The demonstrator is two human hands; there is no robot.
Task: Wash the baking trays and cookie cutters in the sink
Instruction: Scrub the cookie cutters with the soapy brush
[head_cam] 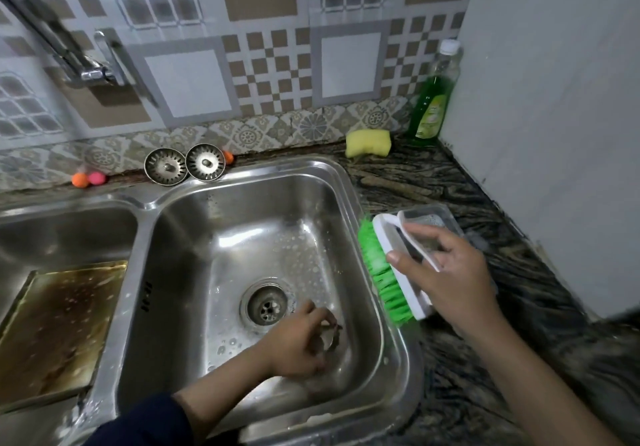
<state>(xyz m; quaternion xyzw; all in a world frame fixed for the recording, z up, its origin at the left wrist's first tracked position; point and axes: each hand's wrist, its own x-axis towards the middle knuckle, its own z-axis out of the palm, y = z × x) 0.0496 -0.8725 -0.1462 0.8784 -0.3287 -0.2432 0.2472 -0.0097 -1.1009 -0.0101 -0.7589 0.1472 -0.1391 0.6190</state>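
A: Where do things stand?

B: The left hand is low in the right-hand basin of the sink, bottom centre of the frame, its fingers curled round a small metal cookie cutter just right of the drain. The cutter is blurred, so I can't tell its shape. The right hand is at mid right, above the bench beside the sink rim, fingers clamped on the white handle of a scrubbing brush whose green bristles face the basin.

A: And the trays?

B: One baking tray, browned and stained, lies in the left basin at the lower left of the frame. Not yet clean, by the look of it.

A: So how should the scrubbing go?

B: I'd bring the brush over the basin, not the bench, so drips fall inside. Pinch the cutter by its outer wall and turn it, letting the bristles run along both the inner and outer edges. The metal is thin and likely wet, so it may slip towards the open drain; keep it well to the side. The green soap bottle and yellow sponge sit at the upper right if more lather is needed.
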